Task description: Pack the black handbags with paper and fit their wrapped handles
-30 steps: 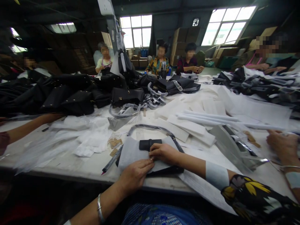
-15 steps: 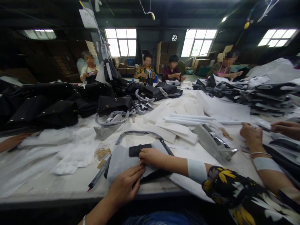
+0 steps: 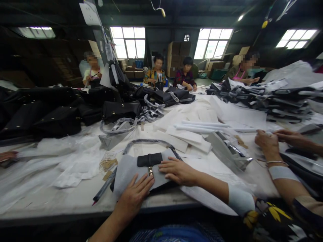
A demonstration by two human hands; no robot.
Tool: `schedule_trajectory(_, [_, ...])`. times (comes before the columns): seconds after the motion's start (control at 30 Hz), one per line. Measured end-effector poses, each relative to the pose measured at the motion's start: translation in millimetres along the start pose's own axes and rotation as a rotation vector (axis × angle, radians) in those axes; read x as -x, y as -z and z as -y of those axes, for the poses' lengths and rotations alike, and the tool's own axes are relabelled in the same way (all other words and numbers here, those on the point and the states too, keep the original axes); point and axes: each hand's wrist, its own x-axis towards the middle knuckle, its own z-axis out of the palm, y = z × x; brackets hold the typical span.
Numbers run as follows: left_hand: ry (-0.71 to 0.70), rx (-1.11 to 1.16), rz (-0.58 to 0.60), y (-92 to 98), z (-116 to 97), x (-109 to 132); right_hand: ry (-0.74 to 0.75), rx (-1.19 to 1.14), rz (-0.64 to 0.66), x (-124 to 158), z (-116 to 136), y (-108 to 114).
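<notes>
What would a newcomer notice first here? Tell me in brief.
Front and centre, the left hand and right hand press flat on a black handbag half-wrapped in pale grey paper at the near edge of the white table. Behind to the left sprawls a heap of black leather handbags; a co-worker's hands work at the right.

We can read no writing anywhere: the hanging papers (image 3: 87, 13) and cardboard boxes (image 3: 179, 50) show nothing legible.
</notes>
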Motion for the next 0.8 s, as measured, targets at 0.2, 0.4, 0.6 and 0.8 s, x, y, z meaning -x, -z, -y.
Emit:
schedule_trajectory(0.2, [0.0,0.002,-0.039,-1.0,-1,0,-0.581,0.258,-0.186,-15,-92,47])
schedule_trajectory(0.4, [0.006,0.019,-0.038,-0.1,0,0,-0.679,0.354,-0.022,-14,-138,49])
schedule_trajectory(0.6, [0.042,0.091,-0.031,0.6,-1,0,-0.642,0.426,0.084,-18,-144,53])
schedule_trajectory(0.8, [0.095,0.163,0.018,3.6,-5,-1,-0.596,0.513,0.081,-20,-125,70])
